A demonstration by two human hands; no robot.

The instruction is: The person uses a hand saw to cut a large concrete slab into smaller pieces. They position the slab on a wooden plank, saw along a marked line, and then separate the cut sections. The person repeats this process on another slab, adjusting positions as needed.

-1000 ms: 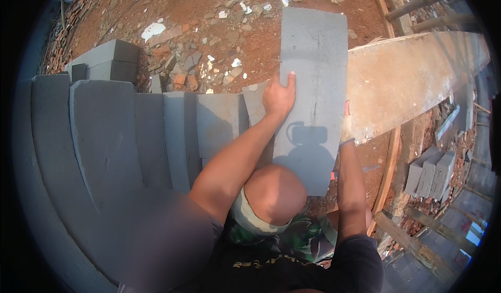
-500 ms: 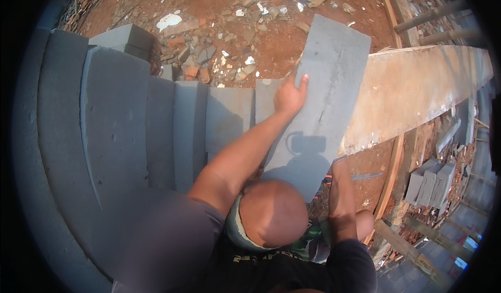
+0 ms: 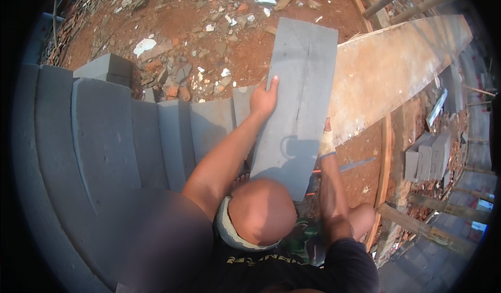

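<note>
A long grey lightweight concrete block (image 3: 305,73) lies tilted in front of me, its far end pointing away and its near end above my bent knee. My left hand (image 3: 264,98) grips its left edge, thumb on the top face, the other fingers hidden under it. On the opposite edge, lower down, my right hand (image 3: 327,139) in a pale glove with bare fingertips holds the block. Most of its fingers are out of sight. A wide wooden board (image 3: 396,76) sits right beside the block, close to my right hand.
Grey blocks (image 3: 104,131) stand in a row along the left. Rubble (image 3: 182,73) covers red soil beyond. A thin grey strip (image 3: 357,164) lies on the ground at right, near a timber rail (image 3: 385,162). More blocks (image 3: 428,157) are stacked at the far right.
The block has turned slightly and shifted left in view. My right hand has moved up along its right edge and now shows beside it. My left hand keeps its grip.
</note>
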